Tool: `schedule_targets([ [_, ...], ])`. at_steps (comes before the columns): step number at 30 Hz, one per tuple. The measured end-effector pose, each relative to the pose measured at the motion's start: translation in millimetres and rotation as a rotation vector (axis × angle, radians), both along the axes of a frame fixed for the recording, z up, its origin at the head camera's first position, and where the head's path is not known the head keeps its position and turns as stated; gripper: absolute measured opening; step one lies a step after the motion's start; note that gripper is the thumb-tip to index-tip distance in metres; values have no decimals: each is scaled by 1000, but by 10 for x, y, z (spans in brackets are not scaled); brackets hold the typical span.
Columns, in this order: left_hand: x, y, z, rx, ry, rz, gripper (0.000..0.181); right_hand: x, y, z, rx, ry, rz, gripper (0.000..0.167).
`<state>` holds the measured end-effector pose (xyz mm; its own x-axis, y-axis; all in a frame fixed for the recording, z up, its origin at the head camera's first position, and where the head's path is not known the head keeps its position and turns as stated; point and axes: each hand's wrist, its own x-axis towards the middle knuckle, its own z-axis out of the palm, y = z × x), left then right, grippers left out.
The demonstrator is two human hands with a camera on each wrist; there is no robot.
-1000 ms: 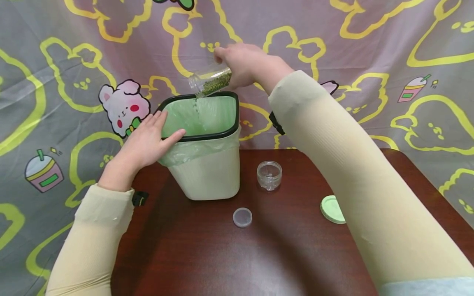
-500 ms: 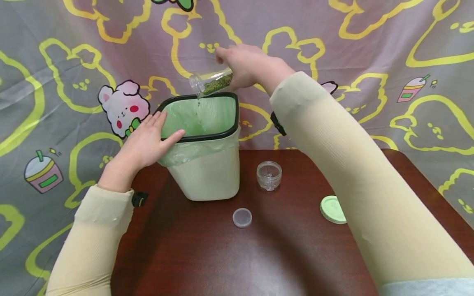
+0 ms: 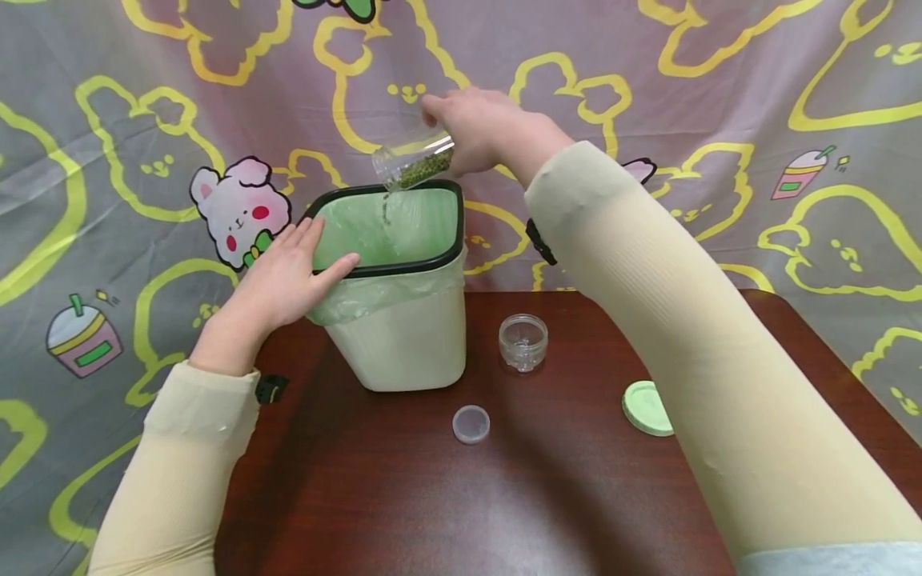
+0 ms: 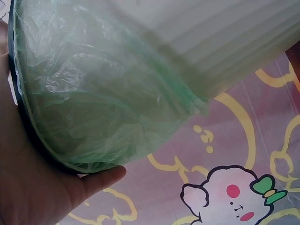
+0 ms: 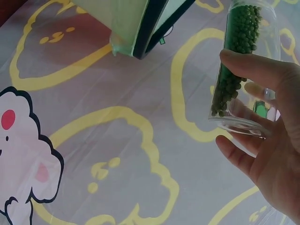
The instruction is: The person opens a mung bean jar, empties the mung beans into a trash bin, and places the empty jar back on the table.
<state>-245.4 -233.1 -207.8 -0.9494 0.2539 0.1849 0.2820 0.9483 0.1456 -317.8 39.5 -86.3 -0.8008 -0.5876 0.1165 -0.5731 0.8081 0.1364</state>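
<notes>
Above the bin my right hand [image 3: 479, 132] grips a clear plastic jar [image 3: 414, 166], tilted with its mouth to the left. Green beans, apparently mung beans [image 5: 243, 28], lie along the jar's lower side, and a thin stream falls from its mouth. In the right wrist view, thumb and fingers are wrapped round the jar near its base. Below stands a cream bin [image 3: 406, 344] with a black rim and a green bag [image 3: 425, 220] folded over it. My left hand [image 3: 281, 276] rests on the bin's left rim, fingers extended; in the left wrist view it lies against rim and bag.
A second clear jar [image 3: 523, 344] stands right of the bin on the dark red table [image 3: 403, 496]. A small translucent lid [image 3: 471, 424] lies in front. My right sleeve partly covers a pale green lid [image 3: 648, 408]. Patterned cloth [image 3: 691, 112] hangs behind.
The tilted jar has shifted very slightly to the right, and beans keep falling from it into the bin. My left hand stays on the rim.
</notes>
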Motion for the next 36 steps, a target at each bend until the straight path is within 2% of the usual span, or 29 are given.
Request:
schedule_targets([
  [12,11,-3,-5,4,-1,3,98,49,-37,73,-22,18,-21,66],
  [17,5,-9,-14,4,0,2,98,43,-37,41,19,-5,-25,67],
  [36,8,-1,-4,5,-2,2,97,29,10,17,0,-7,-11,66],
])
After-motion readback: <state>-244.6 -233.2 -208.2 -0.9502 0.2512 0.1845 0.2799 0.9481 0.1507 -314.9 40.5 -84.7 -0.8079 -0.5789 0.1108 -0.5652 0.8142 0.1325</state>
